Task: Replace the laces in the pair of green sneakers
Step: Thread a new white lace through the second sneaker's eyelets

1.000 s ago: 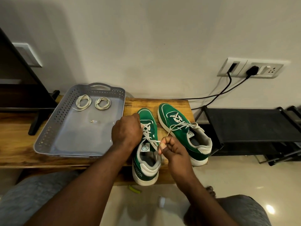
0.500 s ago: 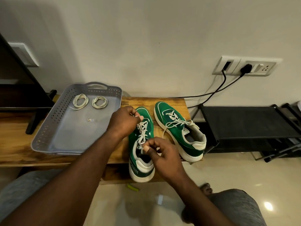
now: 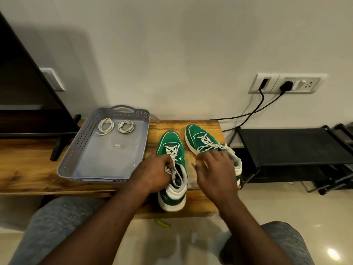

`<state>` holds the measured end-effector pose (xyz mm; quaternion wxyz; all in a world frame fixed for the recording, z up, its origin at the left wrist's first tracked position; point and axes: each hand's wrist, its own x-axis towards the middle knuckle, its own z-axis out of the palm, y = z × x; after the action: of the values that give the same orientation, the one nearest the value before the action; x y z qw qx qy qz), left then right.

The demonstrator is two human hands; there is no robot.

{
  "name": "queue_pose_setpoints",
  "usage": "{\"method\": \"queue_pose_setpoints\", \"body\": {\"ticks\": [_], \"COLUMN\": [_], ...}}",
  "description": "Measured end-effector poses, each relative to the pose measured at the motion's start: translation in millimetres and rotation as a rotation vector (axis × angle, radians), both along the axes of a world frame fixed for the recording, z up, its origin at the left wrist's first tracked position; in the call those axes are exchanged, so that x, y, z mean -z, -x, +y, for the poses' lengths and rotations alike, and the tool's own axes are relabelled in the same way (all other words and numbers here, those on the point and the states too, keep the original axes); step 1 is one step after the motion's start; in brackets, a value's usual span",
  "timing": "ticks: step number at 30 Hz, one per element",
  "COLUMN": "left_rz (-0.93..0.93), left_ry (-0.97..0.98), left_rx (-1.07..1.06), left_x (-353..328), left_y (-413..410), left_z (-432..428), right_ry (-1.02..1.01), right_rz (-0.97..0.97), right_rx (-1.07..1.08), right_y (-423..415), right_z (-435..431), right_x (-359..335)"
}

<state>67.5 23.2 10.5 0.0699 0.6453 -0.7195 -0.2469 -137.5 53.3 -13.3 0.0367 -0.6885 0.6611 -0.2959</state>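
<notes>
Two green sneakers with white soles stand on a wooden bench. The left sneaker (image 3: 170, 142) has a loosened white lace (image 3: 174, 159); my left hand (image 3: 152, 173) grips that lace at the shoe's tongue. My right hand (image 3: 215, 169) hovers with spread fingers between the shoes, over the heel end of the right sneaker (image 3: 200, 138), holding nothing. The right sneaker's lace (image 3: 212, 145) is still tied. Two coiled white laces (image 3: 106, 125) (image 3: 126, 126) lie at the far end of a grey tray (image 3: 76, 150).
The wooden bench (image 3: 28, 169) carries the tray and the shoes. A black TV stand leg (image 3: 59, 146) stands left of the tray. A black shoe rack (image 3: 290, 146) stands to the right, below wall sockets with cables (image 3: 267, 104). A small yellow-green object (image 3: 162, 223) lies on the floor.
My right hand has let go of the left sneaker's lace and moved right, fingers spread, towards the right sneaker. My left hand has slid back to the tongue, still on the lace.
</notes>
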Motion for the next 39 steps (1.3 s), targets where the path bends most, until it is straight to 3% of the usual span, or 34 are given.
{"method": "queue_pose_setpoints", "body": {"ticks": [4,6,9,12,25,39], "left_rz": [-0.081,-0.079,-0.045,-0.032,-0.018,-0.016], "left_ry": [0.009,0.038,0.066,0.096,0.134,0.162], "left_rx": [0.004,-0.022,-0.07,-0.101,-0.136,-0.101], "left_x": [0,3,7,9,18,23], "left_y": [5,7,9,12,13,11], "left_z": [1,-1,-10,-21,-50,-44], "right_ry": [-0.211,-0.349,-0.428,-0.388,-0.093,-0.165], "right_rz": [0.178,0.242,0.177,0.123,0.234,0.243], "right_rx": [0.28,0.284,0.216,0.209,0.117,0.055], "right_y": [39,53,54,43,3,8], "right_z": [0,1,2,0,-19,-6], "right_x": [-11,-7,5,15,38,31]}}
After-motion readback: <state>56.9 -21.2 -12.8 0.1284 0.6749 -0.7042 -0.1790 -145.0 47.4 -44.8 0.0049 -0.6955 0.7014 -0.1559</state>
